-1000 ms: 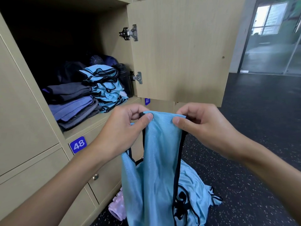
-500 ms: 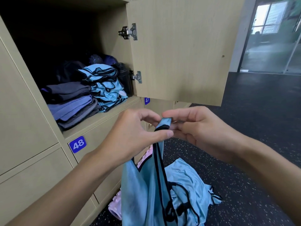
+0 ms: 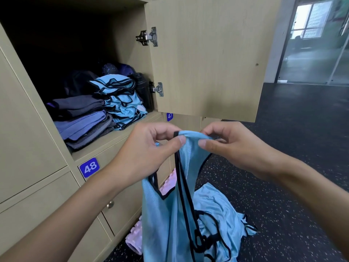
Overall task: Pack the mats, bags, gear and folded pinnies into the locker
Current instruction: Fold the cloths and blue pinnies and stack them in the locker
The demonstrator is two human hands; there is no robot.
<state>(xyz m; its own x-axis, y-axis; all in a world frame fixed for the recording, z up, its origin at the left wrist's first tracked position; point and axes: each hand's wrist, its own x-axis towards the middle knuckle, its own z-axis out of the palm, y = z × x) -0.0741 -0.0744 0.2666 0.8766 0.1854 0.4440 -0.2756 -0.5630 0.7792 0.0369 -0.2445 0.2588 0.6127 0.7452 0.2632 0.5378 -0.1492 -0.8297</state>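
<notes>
Here, both hands are raised in front of the open locker [image 3: 132,59], holding a light blue pinnie [image 3: 166,214] with black trim by its top edge. The left hand [image 3: 149,148] pinches one end of the shoulder strip between thumb and curled fingers. The right hand [image 3: 232,148] pinches the other end the same way, close beside it, with the cloth bunched between them. The rest of the pinnie hangs down between the forearms, outside the locker, and runs out of the bottom of the view.

Inside, a stack of folded pinnies [image 3: 120,99] sits at the right of the shelf, near its front edge. Just left of it lies a pile of folded mats [image 3: 83,118] in grey and purple. A black bottle [image 3: 143,89] stands by the right wall, and a dark bag [image 3: 79,84] sits further back in shadow. The locker door [image 3: 207,63] stands open to the right. On the speckled floor [image 3: 283,186] below, a loose heap of blue pinnies [image 3: 221,214] lies beside a pink knobbly mat [image 3: 135,241] at the lockers' base.
</notes>
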